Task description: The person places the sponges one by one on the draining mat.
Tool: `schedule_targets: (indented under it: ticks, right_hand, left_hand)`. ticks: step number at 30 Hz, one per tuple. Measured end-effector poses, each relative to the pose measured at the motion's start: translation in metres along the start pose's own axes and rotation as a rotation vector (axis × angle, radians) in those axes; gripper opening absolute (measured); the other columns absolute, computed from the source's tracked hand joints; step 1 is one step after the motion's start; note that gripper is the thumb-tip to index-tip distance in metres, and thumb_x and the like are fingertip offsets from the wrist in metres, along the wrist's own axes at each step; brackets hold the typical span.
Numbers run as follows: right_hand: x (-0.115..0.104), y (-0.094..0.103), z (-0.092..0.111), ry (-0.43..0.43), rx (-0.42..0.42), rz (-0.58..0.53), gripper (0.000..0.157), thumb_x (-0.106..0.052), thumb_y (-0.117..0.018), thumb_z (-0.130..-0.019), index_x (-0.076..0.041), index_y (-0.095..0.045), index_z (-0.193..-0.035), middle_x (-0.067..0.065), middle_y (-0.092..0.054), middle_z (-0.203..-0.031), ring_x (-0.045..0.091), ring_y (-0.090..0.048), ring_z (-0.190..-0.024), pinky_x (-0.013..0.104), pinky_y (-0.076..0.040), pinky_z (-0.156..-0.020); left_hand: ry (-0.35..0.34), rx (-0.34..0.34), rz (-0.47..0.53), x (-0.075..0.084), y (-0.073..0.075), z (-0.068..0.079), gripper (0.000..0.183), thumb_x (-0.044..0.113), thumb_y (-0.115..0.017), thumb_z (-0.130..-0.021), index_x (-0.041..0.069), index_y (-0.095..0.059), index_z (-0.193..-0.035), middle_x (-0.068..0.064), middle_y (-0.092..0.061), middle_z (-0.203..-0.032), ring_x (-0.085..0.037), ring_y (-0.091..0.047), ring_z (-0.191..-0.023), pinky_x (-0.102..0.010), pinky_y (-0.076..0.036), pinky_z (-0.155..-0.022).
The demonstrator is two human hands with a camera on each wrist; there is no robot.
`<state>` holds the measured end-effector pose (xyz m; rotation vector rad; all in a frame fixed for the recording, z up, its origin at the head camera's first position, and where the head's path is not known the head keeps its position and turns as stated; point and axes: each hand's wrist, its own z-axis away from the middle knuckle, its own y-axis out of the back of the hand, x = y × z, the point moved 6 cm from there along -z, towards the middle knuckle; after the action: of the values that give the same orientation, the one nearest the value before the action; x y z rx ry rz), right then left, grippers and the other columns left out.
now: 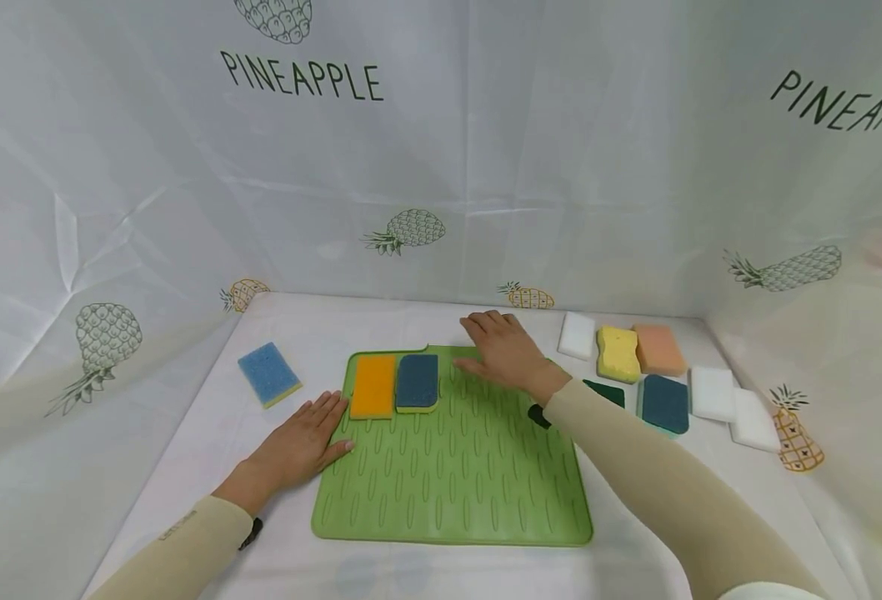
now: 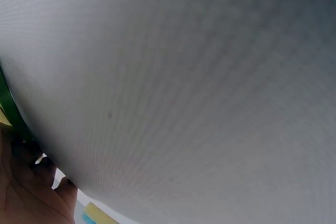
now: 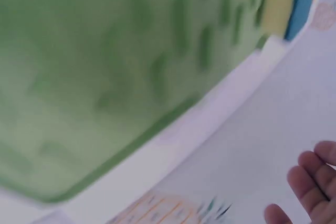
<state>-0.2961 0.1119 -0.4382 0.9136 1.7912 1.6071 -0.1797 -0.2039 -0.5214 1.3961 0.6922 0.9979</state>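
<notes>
A green ribbed mat (image 1: 456, 483) lies on the white-covered table. An orange sponge (image 1: 373, 387) and a dark blue sponge with a yellow underside (image 1: 417, 382) sit side by side at its back left. My left hand (image 1: 302, 442) rests at the mat's left edge with fingers extended, beside the orange sponge. Over the back of the mat, right of the dark blue sponge, is my right hand (image 1: 504, 350); it holds nothing and its fingers are extended. The right wrist view shows those loose fingers (image 3: 310, 182). Pale fabric-like texture fills most of the left wrist view.
A blue sponge (image 1: 269, 373) lies left of the mat. To the right are a yellow sponge (image 1: 618, 354), a peach sponge (image 1: 659, 349), a dark green one (image 1: 606, 392), another dark blue one (image 1: 664, 404) and white sponges (image 1: 712, 392). Pineapple-print curtain (image 1: 561, 167) surrounds the table.
</notes>
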Motion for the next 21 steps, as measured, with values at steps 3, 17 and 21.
schedule_targets:
  ticks: [3, 17, 21]
  right_hand:
    - [0.029, 0.007, 0.013, -0.034, 0.074, 0.019, 0.071, -0.053, -0.063, -0.104, -0.001, -0.053, -0.151, 0.018, -0.057, -0.149, 0.038, -0.053, -0.138, 0.059, -0.044, -0.114]
    - [0.141, 0.000, 0.077, -0.148, 0.061, 0.239, 0.056, -0.037, -0.077, -0.097, 0.003, -0.059, -0.133, 0.021, -0.062, -0.133, 0.040, -0.056, -0.125, 0.058, -0.047, -0.105]
    - [0.161, -0.003, 0.088, -0.178, 0.010, 0.278, 0.052, -0.034, -0.078, -0.097, 0.004, -0.059, -0.127, 0.021, -0.063, -0.131, 0.041, -0.055, -0.124, 0.058, -0.046, -0.104]
  left_hand:
    - [0.000, 0.001, 0.002, 0.000, 0.000, 0.000, 0.080, 0.052, -0.052, -0.109, -0.002, -0.031, -0.164, -0.024, -0.032, -0.170, -0.043, -0.030, -0.158, -0.061, -0.027, -0.128]
    - [-0.009, 0.019, -0.006, -0.003, -0.002, 0.000, 0.080, 0.052, -0.053, -0.109, -0.003, -0.033, -0.163, -0.024, -0.033, -0.169, -0.043, -0.032, -0.157, -0.061, -0.029, -0.127]
    - [-0.011, 0.027, 0.005, -0.002, -0.004, 0.000, 0.079, 0.051, -0.053, -0.109, -0.002, -0.033, -0.164, -0.024, -0.034, -0.169, -0.043, -0.031, -0.157, -0.060, -0.029, -0.127]
